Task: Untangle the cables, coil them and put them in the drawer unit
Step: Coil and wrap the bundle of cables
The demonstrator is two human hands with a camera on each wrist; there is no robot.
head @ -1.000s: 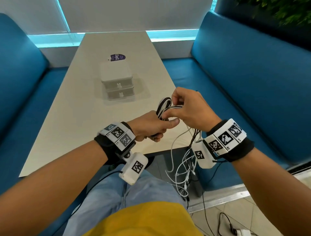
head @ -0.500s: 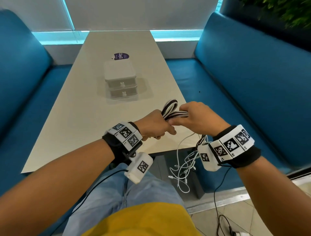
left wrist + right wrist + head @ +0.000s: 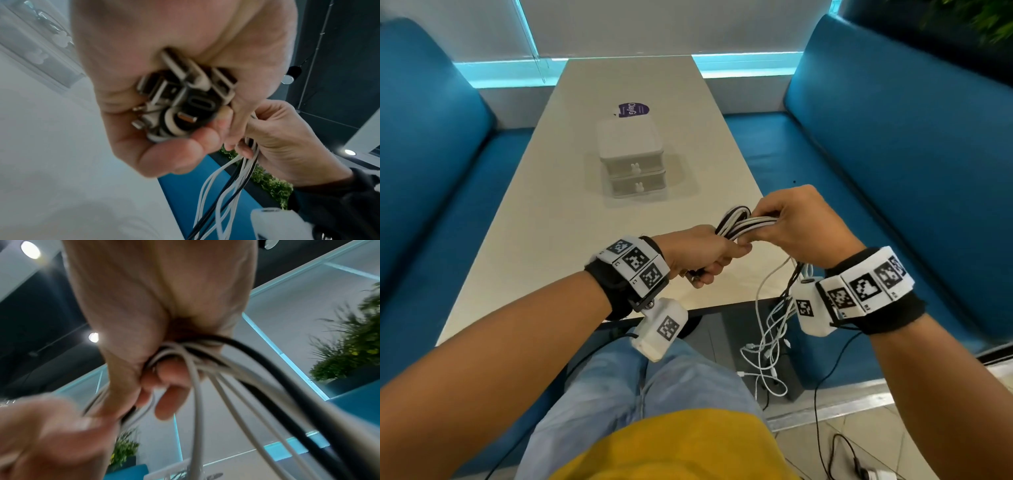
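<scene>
A bundle of white and black cables [image 3: 739,221] is held over the table's near right corner. My left hand [image 3: 705,253] grips the bundle in a fist, and several plug ends [image 3: 185,100] stick out of that fist in the left wrist view. My right hand [image 3: 798,226] pinches the looped cables [image 3: 185,356] just right of the left hand. Loose cable tails [image 3: 770,335] hang from both hands toward the floor. The white two-drawer unit [image 3: 631,161] stands mid-table, both drawers closed, well beyond the hands.
The beige table [image 3: 544,219] runs away from me between two blue benches [image 3: 893,144]. A purple sticker [image 3: 633,109] lies behind the drawer unit. A black cord and a white adapter [image 3: 873,474] lie on the floor at lower right.
My right hand has moved right and down along the bundle, drawing a new loop against the left fist. The hanging tails have grown shorter. The left hand stays in its grip.
</scene>
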